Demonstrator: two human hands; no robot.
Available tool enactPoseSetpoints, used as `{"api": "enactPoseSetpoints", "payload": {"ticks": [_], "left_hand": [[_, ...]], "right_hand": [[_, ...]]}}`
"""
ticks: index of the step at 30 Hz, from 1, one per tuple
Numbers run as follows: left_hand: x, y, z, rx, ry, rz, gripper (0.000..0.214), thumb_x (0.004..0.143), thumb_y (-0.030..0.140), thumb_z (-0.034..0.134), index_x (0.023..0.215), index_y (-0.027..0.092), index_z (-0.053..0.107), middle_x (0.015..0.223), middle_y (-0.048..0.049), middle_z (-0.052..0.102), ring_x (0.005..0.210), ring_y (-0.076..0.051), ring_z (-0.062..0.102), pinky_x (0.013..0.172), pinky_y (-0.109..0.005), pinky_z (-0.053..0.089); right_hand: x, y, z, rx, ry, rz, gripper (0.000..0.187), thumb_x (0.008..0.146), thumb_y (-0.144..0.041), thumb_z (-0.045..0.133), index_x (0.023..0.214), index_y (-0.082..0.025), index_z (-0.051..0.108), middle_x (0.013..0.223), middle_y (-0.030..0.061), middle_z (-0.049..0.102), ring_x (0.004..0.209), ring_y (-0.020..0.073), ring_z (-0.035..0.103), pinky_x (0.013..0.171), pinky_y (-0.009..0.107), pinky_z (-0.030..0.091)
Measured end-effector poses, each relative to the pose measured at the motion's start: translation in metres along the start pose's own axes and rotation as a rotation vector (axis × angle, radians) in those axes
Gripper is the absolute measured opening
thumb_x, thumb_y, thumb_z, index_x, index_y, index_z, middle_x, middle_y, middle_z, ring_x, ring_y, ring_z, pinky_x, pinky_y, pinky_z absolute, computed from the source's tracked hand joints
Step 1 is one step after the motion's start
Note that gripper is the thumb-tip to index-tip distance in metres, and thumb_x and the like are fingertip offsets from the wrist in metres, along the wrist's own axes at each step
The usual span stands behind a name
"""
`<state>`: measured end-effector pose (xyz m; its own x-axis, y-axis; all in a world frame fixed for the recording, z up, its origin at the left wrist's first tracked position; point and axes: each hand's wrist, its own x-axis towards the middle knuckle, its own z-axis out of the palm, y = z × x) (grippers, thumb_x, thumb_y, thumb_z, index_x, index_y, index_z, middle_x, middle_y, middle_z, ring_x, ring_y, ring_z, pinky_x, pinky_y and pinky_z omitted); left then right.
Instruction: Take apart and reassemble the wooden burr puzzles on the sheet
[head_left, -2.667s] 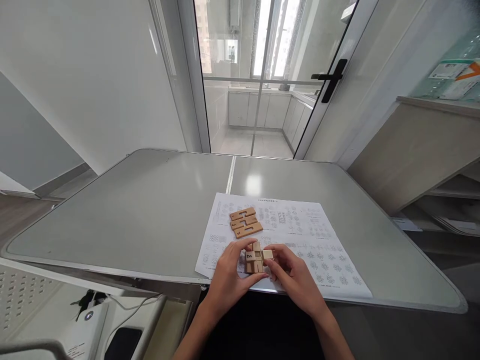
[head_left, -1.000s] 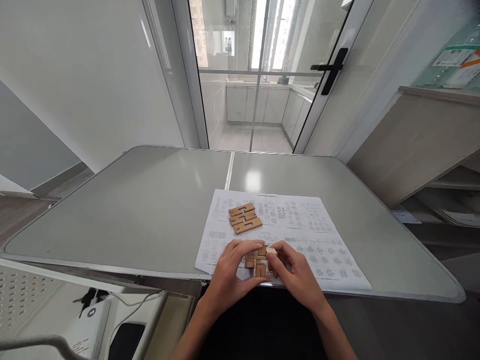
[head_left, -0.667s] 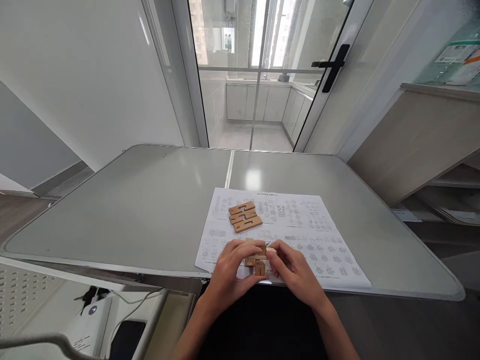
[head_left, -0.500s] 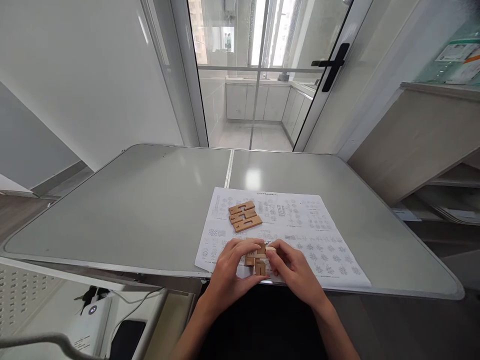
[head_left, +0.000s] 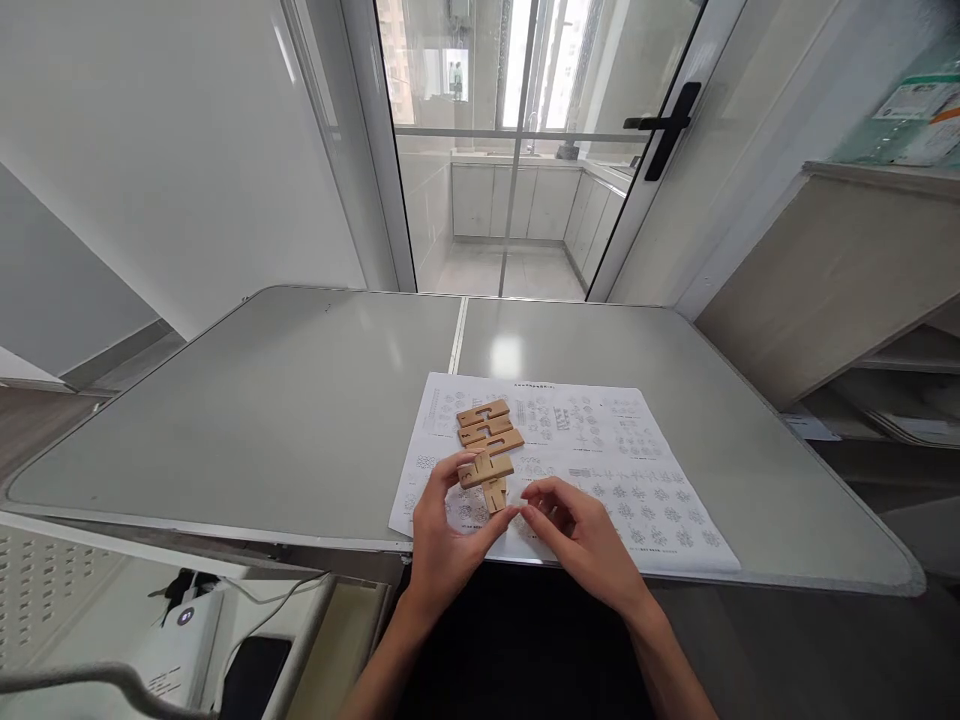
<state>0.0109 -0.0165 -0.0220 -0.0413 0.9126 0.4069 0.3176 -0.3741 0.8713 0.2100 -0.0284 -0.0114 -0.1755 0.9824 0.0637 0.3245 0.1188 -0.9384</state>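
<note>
My left hand [head_left: 442,525] is closed on a small wooden interlocking puzzle [head_left: 486,472], its pale notched pieces set crosswise. The thumb presses the lower piece from below while the fingers curl behind the upper one. Just right of it, my right hand [head_left: 574,530] has bent fingers, with a small gap between thumb and forefinger. That thumb tip is close to the left thumb, and I see nothing in the hand. Beyond the puzzle, flat slotted wooden pieces [head_left: 486,428] lie side by side on a printed sheet [head_left: 592,470] covered in small diagrams.
The sheet rests on a grey folding table [head_left: 315,400] with a centre seam. A glass door [head_left: 517,210] stands behind it, and a wooden shelf [head_left: 840,260] is at the right. Lower left, a white surface holds a phone [head_left: 255,680], a white box [head_left: 184,650] and cables.
The puzzle has moved left and slightly away from me in my left hand, and it is turned. My right fingers have come off it.
</note>
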Motion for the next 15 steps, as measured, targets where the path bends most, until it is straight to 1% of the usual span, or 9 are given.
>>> {"api": "enactPoseSetpoints", "payload": {"ticks": [3, 6, 8, 10, 12, 15], "left_hand": [[0.0, 0.001, 0.001, -0.017, 0.022, -0.021, 0.06, 0.084, 0.037, 0.089, 0.134, 0.028, 0.056, 0.136, -0.0083, 0.068, 0.125, -0.028, 0.07, 0.11, -0.047, 0.058], [0.0, 0.003, 0.001, -0.021, 0.022, -0.033, 0.06, 0.084, 0.037, 0.088, 0.134, 0.028, 0.056, 0.137, -0.0082, 0.068, 0.125, -0.028, 0.07, 0.11, -0.046, 0.058], [0.0, 0.005, 0.0, -0.015, 0.01, -0.031, 0.059, 0.084, 0.036, 0.088, 0.134, 0.028, 0.057, 0.136, -0.008, 0.068, 0.124, -0.028, 0.07, 0.109, -0.046, 0.058], [0.0, 0.006, 0.0, -0.005, -0.004, -0.023, 0.06, 0.085, 0.035, 0.088, 0.135, 0.029, 0.056, 0.136, -0.0077, 0.069, 0.124, -0.028, 0.07, 0.109, -0.046, 0.058], [0.0, 0.007, -0.001, 0.012, -0.016, -0.015, 0.061, 0.084, 0.035, 0.088, 0.135, 0.029, 0.056, 0.136, -0.0072, 0.069, 0.124, -0.027, 0.07, 0.108, -0.045, 0.058], [-0.001, 0.006, -0.002, 0.045, -0.033, 0.002, 0.062, 0.084, 0.034, 0.089, 0.136, 0.03, 0.056, 0.135, -0.0061, 0.069, 0.122, -0.027, 0.071, 0.107, -0.043, 0.058]], "right_hand": [[0.0, 0.0, 0.001, -0.079, -0.031, -0.087, 0.03, 0.103, -0.05, 0.065, 0.121, -0.027, 0.072, 0.113, 0.0084, 0.07, 0.083, 0.0212, 0.067, 0.069, 0.034, 0.056], [0.0, 0.001, 0.005, -0.183, -0.056, -0.138, 0.032, 0.1, -0.046, 0.071, 0.128, -0.032, 0.072, 0.12, 0.0078, 0.067, 0.083, 0.0207, 0.068, 0.075, 0.037, 0.059], [0.0, 0.003, 0.008, -0.243, -0.059, -0.159, 0.031, 0.096, -0.043, 0.076, 0.126, -0.033, 0.074, 0.122, 0.0073, 0.066, 0.083, 0.0209, 0.067, 0.077, 0.038, 0.06], [0.001, 0.004, 0.01, -0.265, -0.046, -0.165, 0.025, 0.095, -0.041, 0.078, 0.119, -0.031, 0.076, 0.121, 0.0072, 0.066, 0.082, 0.021, 0.067, 0.075, 0.038, 0.059], [0.001, 0.004, 0.01, -0.239, -0.033, -0.155, 0.02, 0.098, -0.042, 0.075, 0.113, -0.03, 0.076, 0.12, 0.0075, 0.066, 0.081, 0.0205, 0.066, 0.074, 0.038, 0.058], [0.002, 0.003, 0.006, -0.124, -0.04, -0.121, 0.022, 0.1, -0.046, 0.071, 0.113, -0.028, 0.076, 0.125, 0.0089, 0.066, 0.082, 0.0198, 0.067, 0.069, 0.035, 0.057]]}}
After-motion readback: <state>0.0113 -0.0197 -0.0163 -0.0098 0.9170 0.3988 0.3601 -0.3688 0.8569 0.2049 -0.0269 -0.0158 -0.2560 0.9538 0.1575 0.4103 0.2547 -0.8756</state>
